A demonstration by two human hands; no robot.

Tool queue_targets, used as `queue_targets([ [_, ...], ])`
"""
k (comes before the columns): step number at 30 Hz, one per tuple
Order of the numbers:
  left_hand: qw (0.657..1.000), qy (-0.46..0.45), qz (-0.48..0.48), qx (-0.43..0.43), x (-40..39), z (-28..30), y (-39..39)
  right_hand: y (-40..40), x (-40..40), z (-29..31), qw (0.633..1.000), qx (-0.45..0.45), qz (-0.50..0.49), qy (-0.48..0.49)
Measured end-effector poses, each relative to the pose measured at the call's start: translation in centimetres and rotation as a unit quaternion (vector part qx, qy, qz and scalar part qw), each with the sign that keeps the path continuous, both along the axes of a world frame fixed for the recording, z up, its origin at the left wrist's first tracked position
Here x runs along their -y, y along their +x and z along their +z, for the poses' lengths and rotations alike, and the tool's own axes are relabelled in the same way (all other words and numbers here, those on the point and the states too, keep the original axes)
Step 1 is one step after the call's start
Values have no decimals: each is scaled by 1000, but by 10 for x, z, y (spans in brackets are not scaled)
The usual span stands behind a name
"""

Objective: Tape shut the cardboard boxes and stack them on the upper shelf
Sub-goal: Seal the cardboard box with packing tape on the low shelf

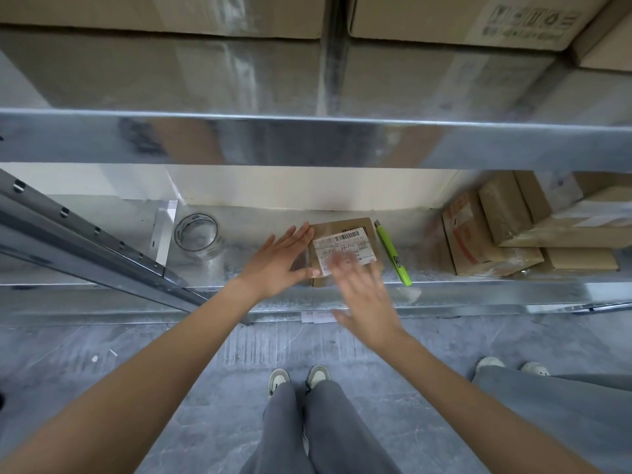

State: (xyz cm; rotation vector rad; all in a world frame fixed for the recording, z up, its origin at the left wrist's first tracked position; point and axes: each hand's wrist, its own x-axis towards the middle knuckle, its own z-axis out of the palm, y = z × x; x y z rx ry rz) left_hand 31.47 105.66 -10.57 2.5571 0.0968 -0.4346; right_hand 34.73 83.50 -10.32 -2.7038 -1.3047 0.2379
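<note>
A small cardboard box (345, 230) with a white barcode label lies on the lower metal shelf (266, 258). My left hand (277, 261) rests flat against the box's left side, fingers spread. Blurred by motion, my right hand (367, 299) hovers over the box's near edge with fingers apart, holding nothing. To the left of the box lies a roll of clear tape (196, 236). A green utility knife (393, 254) lies just right of the box. Large cardboard boxes (444, 18) stand on the upper shelf (307, 138).
Several taped cardboard boxes (496, 234) are piled at the right end of the lower shelf. A slotted metal upright (85, 234) slants across the left. Another person's grey trousers and shoes (513, 367) are at the right on the grey floor.
</note>
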Motion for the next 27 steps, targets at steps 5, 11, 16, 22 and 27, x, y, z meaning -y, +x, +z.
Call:
queue_targets([
  [5, 953, -280, 104, -38, 13, 8, -5, 61, 13, 11, 926, -262, -182, 201],
  [11, 900, -331, 280, 52, 20, 20, -2, 99, -8, 29, 905, -316, -213, 189],
  [16, 866, -368, 338, 33, 14, 23, 20, 109, -39, 39, 942, -240, -227, 55],
  [22, 820, -441, 364, 39, 11, 25, 41, 83, -85, 43, 998, -51, 11, -34],
  [27, 807, -452, 378, 38, 9, 23, 41, 61, -79, 36, 998, -29, 10, -49],
])
